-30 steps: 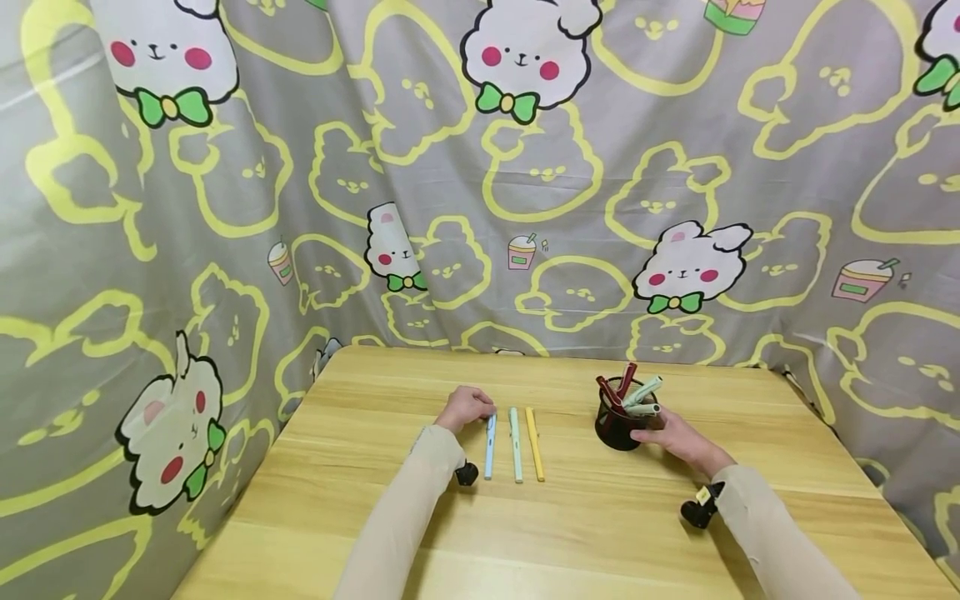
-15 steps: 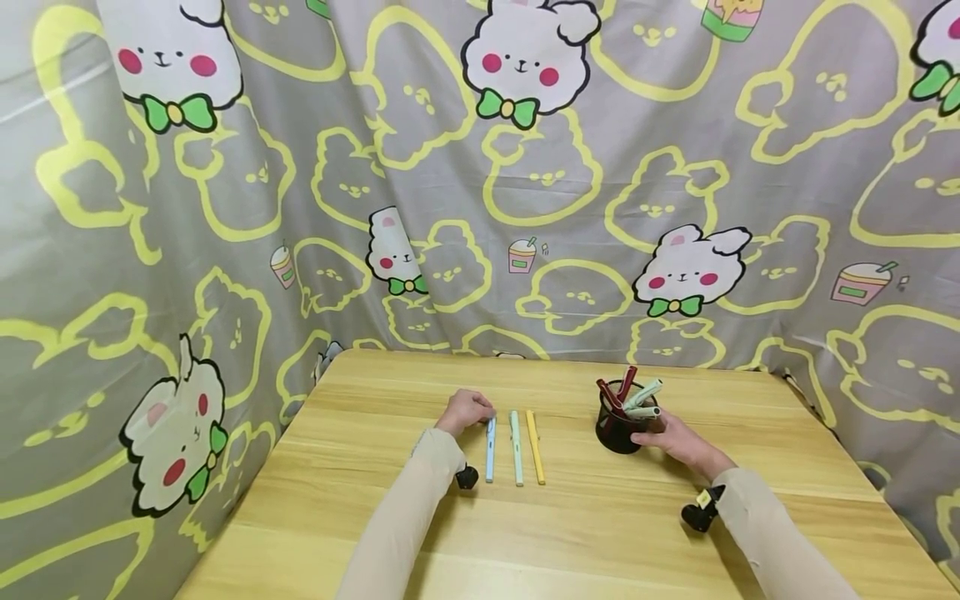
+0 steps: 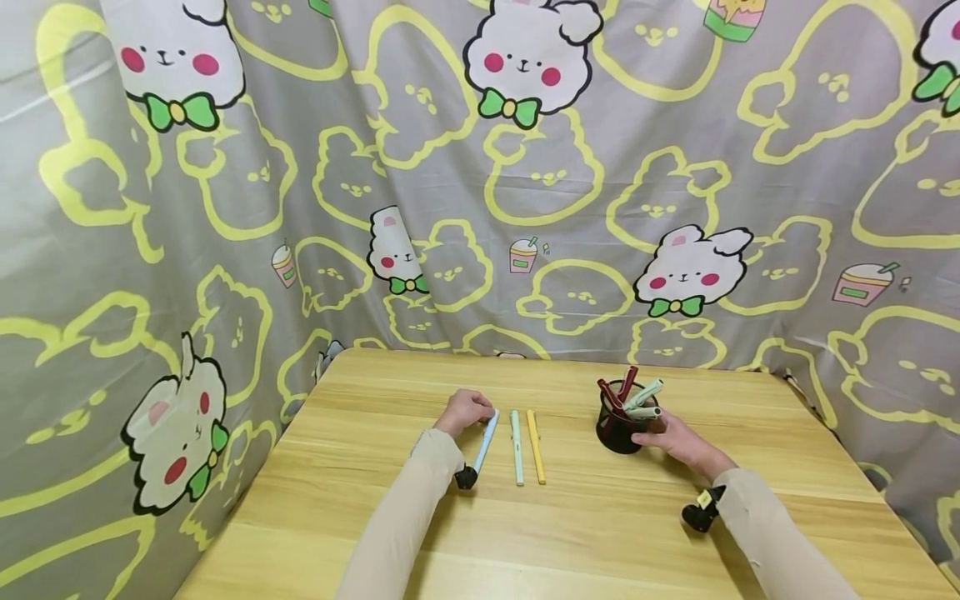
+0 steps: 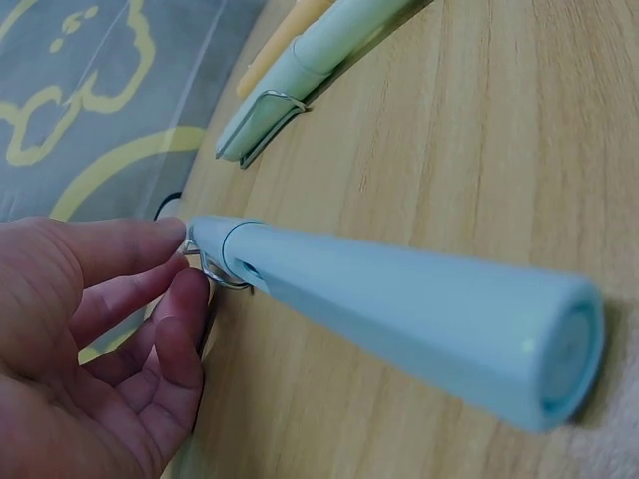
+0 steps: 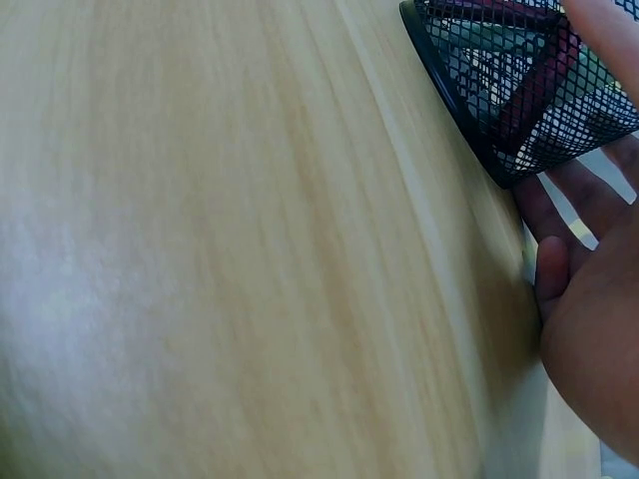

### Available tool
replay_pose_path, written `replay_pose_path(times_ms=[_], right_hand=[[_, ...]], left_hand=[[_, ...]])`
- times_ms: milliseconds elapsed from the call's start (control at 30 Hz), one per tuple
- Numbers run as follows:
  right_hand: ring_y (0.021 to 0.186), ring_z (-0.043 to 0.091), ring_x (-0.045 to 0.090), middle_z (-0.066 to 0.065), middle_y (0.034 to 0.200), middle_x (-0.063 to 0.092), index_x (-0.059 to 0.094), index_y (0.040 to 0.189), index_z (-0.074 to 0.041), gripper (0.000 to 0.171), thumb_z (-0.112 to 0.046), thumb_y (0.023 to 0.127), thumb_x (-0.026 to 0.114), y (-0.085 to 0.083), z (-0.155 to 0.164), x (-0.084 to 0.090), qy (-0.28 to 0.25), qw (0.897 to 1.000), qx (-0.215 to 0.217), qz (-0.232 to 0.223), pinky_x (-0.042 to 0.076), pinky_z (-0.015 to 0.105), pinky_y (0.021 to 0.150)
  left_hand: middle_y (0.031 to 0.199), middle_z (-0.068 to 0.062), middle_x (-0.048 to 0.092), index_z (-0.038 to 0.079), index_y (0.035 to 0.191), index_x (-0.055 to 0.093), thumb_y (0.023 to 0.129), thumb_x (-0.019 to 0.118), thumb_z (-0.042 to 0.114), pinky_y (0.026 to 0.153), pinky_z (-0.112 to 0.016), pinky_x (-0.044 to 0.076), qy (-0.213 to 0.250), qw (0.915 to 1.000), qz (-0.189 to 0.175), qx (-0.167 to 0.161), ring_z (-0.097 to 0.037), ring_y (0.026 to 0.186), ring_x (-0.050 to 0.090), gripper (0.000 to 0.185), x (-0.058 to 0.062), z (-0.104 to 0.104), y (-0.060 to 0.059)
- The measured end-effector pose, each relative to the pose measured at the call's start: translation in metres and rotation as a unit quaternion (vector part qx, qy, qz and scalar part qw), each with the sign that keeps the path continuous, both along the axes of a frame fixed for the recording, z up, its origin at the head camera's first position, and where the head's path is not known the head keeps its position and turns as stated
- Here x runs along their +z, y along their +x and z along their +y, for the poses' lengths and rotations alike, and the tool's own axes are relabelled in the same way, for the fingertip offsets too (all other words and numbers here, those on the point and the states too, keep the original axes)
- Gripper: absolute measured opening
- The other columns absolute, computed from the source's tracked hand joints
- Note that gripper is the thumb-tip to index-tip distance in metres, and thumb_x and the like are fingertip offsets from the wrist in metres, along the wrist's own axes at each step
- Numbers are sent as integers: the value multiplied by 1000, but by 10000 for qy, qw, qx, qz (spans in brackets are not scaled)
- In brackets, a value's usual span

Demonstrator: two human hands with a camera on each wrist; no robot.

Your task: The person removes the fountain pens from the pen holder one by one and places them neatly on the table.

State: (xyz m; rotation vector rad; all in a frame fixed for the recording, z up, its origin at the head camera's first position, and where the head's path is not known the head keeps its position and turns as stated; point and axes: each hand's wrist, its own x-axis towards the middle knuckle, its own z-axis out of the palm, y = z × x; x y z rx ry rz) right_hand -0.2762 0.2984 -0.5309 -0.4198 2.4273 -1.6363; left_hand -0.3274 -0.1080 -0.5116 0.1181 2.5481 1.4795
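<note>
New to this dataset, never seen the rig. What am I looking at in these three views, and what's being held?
No machine here: a person works bare-handed, wearing three cameras. The wide picture comes from the head camera; the two close-ups come from cameras on each wrist. On the wooden table lie a mint-green pen and a yellow pen, side by side. The left hand pinches the clip end of a light blue pen; the left wrist view shows this grip close up, the pen angled off the wood. The right hand holds a black mesh pen cup with several pens standing in it.

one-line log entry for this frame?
left hand: pinches light blue pen | right hand: holds mesh pen cup | table: green, yellow pens
</note>
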Motion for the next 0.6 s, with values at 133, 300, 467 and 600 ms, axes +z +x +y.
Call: replay_pose_path(times_ms=[133,300,467,600], right_hand=[[129,47,29,34,138,37,32,138,10,66,-15,88,68,1,-1,1,-24,10000,18,-2,24,57,104],[130,47,29,33,139,37,33,139,9,66,-17,89,67,0,-1,1,34,10000,9,3,24,56,105],[130,47,28,33,140,35,33,140,7,67,-18,89,67,0,-1,1,24,10000,1,-33,23,57,105],[130,47,29,33,141,34,30,142,7,68,-17,90,66,0,0,1,38,10000,43,-42,26,55,104]], left_hand=[[74,-4,66,2,90,70,85,69,9,56,-26,47,71,10000,-54,21,-16,67,60,9,3,-1,1],[75,-8,66,2,91,69,87,66,12,59,-29,48,279,9996,-32,-39,-20,69,61,11,11,0,1],[86,-13,67,3,94,68,90,64,15,66,-38,51,249,9995,143,-145,-28,78,63,13,22,6,2],[94,-14,67,3,97,68,92,63,17,77,-43,52,212,9989,315,-285,-27,84,64,15,31,13,4]])
